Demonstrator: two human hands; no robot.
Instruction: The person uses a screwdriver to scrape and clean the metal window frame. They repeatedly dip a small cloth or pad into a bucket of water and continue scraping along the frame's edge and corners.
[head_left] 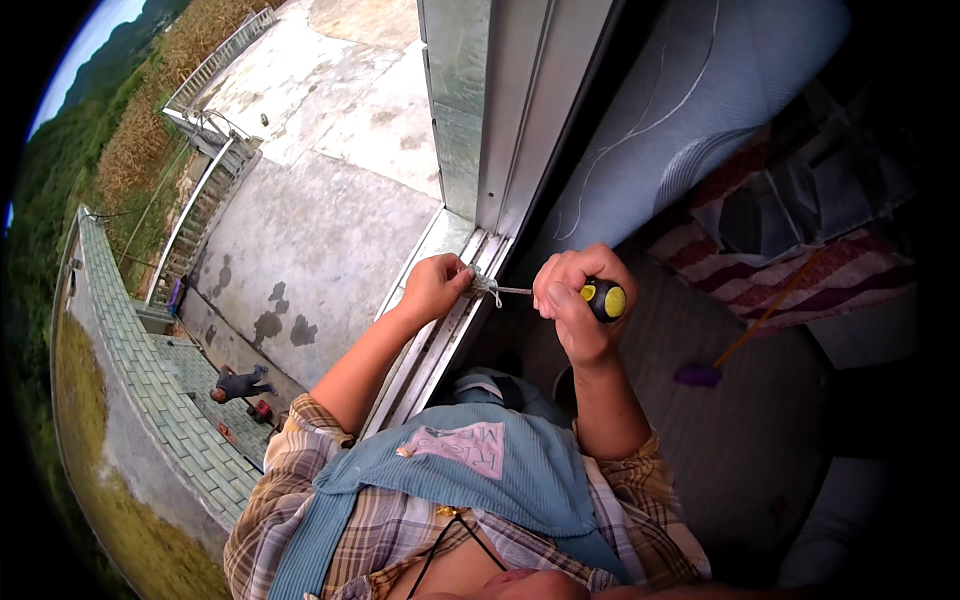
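My right hand (580,315) is closed round a screwdriver (607,300) with a black and yellow handle. Its thin shaft points left, and its tip meets a small pale, shiny piece (484,284) with a loop hanging from it. What exactly this piece is I cannot make out. Thumb and fingers of my left hand (436,287) pinch the piece from the other side. Both hands are over the metal window track (428,362), near the foot of the upright frame (508,130).
Right of the frame are a blue-grey padded surface (690,110), striped cloth (800,280) and a purple brush head (698,376) on an orange stick. Outside, far below, lie a concrete yard (320,220), a tiled roof edge (150,370) and another person (240,385).
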